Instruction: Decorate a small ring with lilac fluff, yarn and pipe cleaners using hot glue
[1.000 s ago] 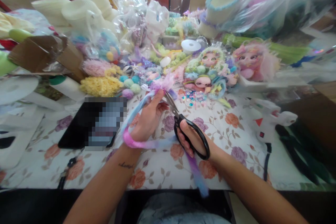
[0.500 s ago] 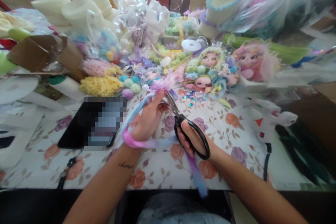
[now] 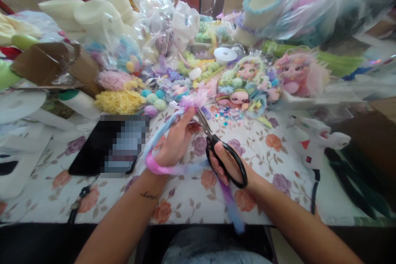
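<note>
Black-handled scissors [image 3: 227, 159] are in my right hand [image 3: 223, 161], with the blades pointing up and left to the fluffy pink-purple end by my left fingertips. My left hand [image 3: 180, 138] pinches a soft ribbon-like strip [image 3: 159, 168] in fading pink, purple and blue. The strip loops over my left wrist, passes behind the scissors and hangs down below my right hand over the table edge. A pink-purple tuft [image 3: 194, 100] sticks out past my left thumb, touching or close to the blade tips.
A dark phone or tablet [image 3: 88, 148] lies on the flowered tablecloth [image 3: 198, 198]. A white glue gun [image 3: 315, 138] is at right. Behind are dolls [image 3: 244, 72], pompoms [image 3: 151, 98], sequins [image 3: 225, 116], a cardboard box [image 3: 46, 64] and plastic bags [image 3: 185, 24].
Hardly anything differs. Both hands, the scissors and the strip keep nearly the same places; the view has shifted very slightly.
</note>
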The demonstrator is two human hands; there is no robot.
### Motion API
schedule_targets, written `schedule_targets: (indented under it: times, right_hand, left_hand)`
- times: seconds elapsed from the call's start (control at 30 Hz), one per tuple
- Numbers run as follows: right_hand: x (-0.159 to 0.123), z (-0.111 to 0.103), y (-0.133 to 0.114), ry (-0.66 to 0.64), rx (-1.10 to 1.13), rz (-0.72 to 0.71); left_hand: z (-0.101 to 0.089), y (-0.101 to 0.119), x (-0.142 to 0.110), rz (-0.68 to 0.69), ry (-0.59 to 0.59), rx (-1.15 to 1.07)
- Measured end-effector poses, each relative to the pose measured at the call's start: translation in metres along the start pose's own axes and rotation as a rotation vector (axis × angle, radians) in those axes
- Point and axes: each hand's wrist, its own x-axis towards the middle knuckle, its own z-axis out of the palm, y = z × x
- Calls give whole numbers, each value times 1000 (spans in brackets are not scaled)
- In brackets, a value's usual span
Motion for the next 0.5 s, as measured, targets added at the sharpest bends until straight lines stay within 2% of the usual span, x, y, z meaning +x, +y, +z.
schedule_targets:
  times: [0.33, 0.43, 0.5]
  right_hand:
    - [1, 2, 1, 22, 0, 9]
    - [-1, -2, -7, -43, 0, -2]
    - [-5, -13, -15, -110, -71, -47]
  left_hand:
    - [0, -1, -2, -73, -5, -19]
    - [-1, 2, 1, -71, 49, -67]
    - [-3, 5, 3, -61, 105, -106]
